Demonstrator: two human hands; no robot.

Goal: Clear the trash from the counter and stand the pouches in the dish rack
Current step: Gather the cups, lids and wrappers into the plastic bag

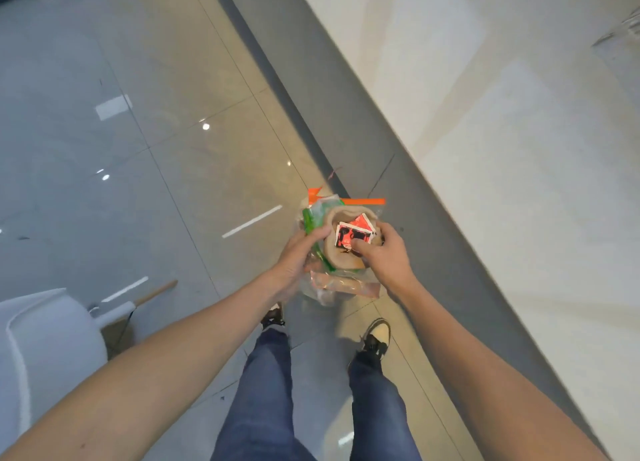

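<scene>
I hold a bundle of trash in front of me above the floor. A crumpled brown paper cup (341, 252) sits in the middle, with red and white sachets (353, 233) stuffed in its mouth. Green and clear plastic wrappers (317, 223) lie against its left side, and a clear pinkish wrapper (346, 287) hangs below. Orange strips (367, 202) stick out at the far side. My left hand (298, 259) grips the wrappers and the cup's left side. My right hand (382, 252) holds the cup's right side, thumb pressing on the sachets. No dish rack or pouches are in view.
Glossy grey floor tiles (173, 149) spread to the left. A dark grey baseboard (346, 114) and a white wall (519, 149) run diagonally on the right. A white chair (45, 339) with a wooden leg stands at the lower left. My legs and shoes show below.
</scene>
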